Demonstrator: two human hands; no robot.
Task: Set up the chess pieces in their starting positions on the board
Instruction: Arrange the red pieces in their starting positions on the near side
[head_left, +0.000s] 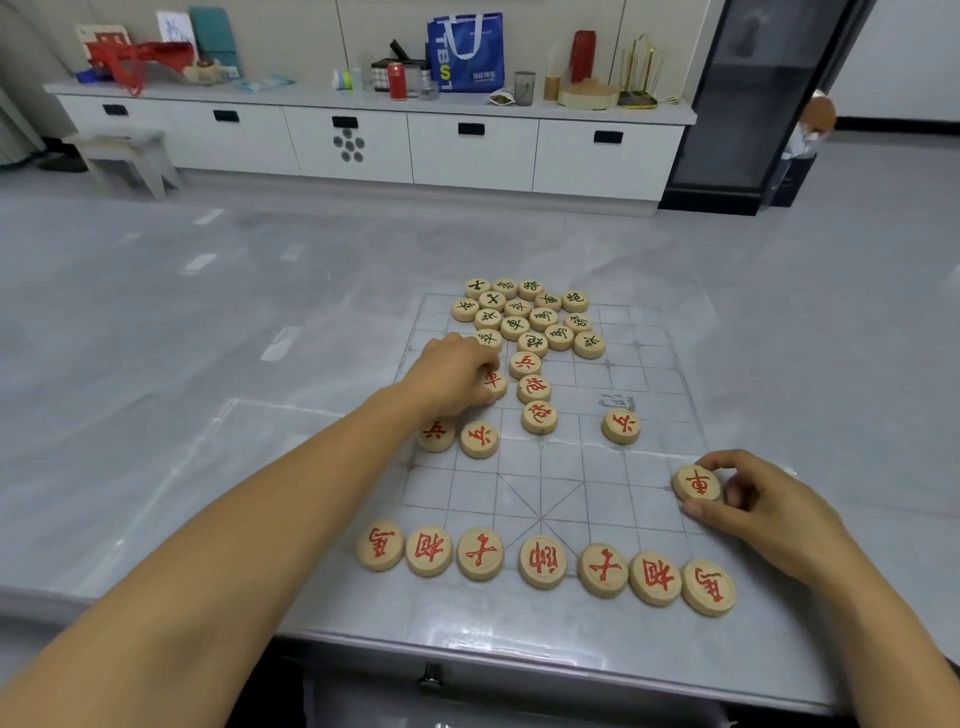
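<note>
Red chariot piece (696, 483) is pinched by right hand (756, 501) at board's (571, 467) right edge; second red piece (493, 382) is gripped by left hand (452, 376).

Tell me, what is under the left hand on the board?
A round pale wooden chess piece with a red character peeks out beneath the left hand. The hand covers most of it, so its character cannot be read.
</note>
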